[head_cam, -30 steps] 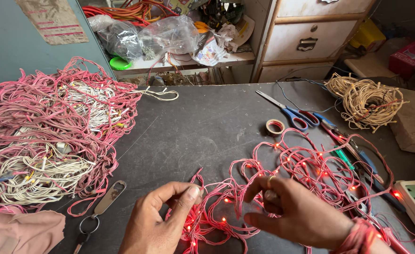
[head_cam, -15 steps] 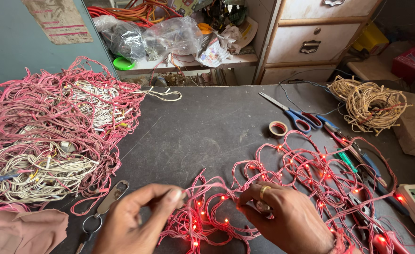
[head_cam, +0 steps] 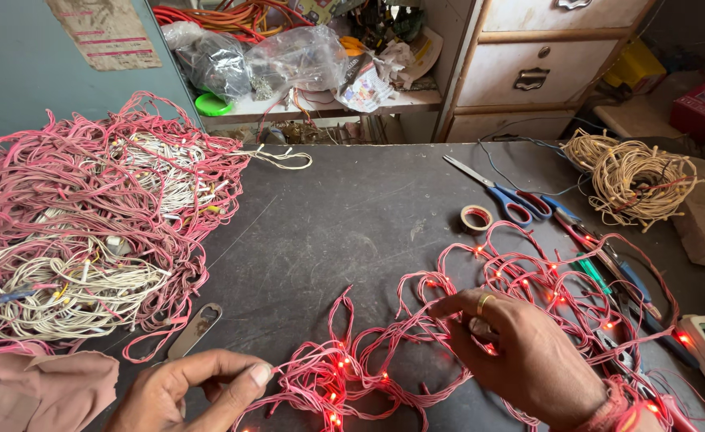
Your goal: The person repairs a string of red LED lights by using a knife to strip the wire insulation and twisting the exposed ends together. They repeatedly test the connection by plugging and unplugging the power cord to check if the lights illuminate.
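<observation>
Two bare hands, mine, work over a dark tabletop [head_cam: 352,216], seen from the head camera looking down. My left hand [head_cam: 188,392] sits at the bottom edge, thumb and forefinger pinched shut on a strand of the pink light string [head_cam: 416,344], whose small bulbs glow red. My right hand [head_cam: 520,356], with a ring on one finger, lies across the middle of that same tangle, fingers curled down onto the wires; whether they actually clamp a strand, I cannot tell. The lit string spreads in loops across the near right part of the table. To the far left rises a big heap of pink and white wire [head_cam: 88,232]. A flat metal bottle opener [head_cam: 195,330] lies just beside that heap. Farther back rest blue-handled scissors [head_cam: 500,192], a small tape roll [head_cam: 476,218] and a coil of tan wire [head_cam: 632,176].
</observation>
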